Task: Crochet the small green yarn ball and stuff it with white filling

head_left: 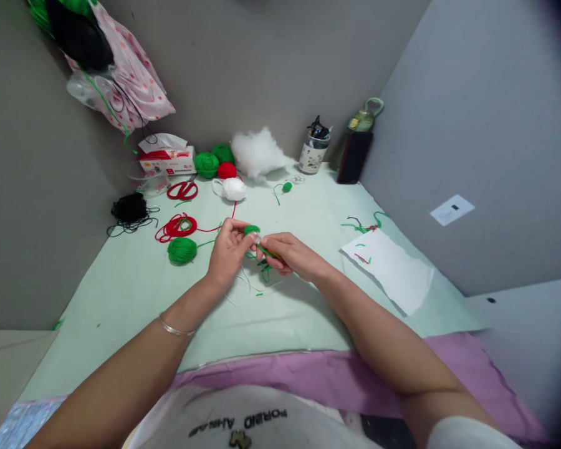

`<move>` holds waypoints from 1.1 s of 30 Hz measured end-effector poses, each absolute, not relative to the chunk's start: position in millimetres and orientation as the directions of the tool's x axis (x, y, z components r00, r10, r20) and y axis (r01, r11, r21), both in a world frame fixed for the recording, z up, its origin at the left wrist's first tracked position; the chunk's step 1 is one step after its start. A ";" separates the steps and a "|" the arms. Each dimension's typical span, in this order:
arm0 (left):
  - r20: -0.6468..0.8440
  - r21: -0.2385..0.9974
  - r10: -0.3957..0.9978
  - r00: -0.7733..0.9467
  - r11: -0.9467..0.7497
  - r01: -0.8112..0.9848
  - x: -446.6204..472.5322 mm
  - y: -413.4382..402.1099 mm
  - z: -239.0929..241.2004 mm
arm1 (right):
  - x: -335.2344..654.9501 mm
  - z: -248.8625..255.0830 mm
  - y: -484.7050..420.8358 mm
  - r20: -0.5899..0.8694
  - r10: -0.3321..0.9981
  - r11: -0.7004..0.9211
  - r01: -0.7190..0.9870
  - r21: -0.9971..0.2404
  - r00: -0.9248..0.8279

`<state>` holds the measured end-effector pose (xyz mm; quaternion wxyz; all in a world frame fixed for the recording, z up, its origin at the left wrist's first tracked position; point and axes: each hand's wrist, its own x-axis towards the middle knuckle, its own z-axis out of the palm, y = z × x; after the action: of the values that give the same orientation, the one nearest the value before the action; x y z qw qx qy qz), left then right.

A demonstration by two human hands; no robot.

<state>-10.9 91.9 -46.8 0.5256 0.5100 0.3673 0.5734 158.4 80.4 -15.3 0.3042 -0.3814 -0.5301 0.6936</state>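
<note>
Strand: I judge a tug could tangle the green strand (206, 243) with the red coil (174, 229) close by.
Left hand (231, 246): fingers pinch the green piece (251, 230), between both hands.
Right hand (285, 249): fingers curled around a slim handle (274, 255); tip unclear to me.
Counts: black yarn (129, 208), one; red coil, one; scissors (182, 190), one; large green balls (182, 251), three; red ball (227, 170), one; small green ball (287, 187), one.

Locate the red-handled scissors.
In the head view, the scissors lie left of centre, between the tissue box behind and the coiled red yarn in front.
</note>
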 end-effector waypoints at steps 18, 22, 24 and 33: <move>0.219 0.964 0.976 0.012 -0.215 -0.154 -10.9 95.8 -53.4 | 137.8 -17.8 68.7 -0.016 0.941 0.015 0.088 -0.996 -0.338; 0.201 0.967 0.979 0.035 -0.192 -0.168 -10.2 93.7 -53.6 | 136.0 -19.9 69.8 0.022 0.946 0.066 0.127 -0.990 -0.322; 0.211 0.964 0.977 0.028 -0.203 -0.170 -9.0 91.5 -51.4 | 138.7 -19.4 72.1 0.000 0.926 0.036 0.087 -0.996 -0.377; 0.180 0.965 0.984 0.005 -0.175 -0.193 -3.8 89.7 -49.0 | 153.1 -11.2 80.4 -0.060 0.809 -0.098 -0.033 -0.995 -0.585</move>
<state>-3.8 89.7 -49.0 0.5047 0.4980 0.3971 0.5828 153.1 80.4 -11.2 0.3167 -0.3273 -0.5922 0.6647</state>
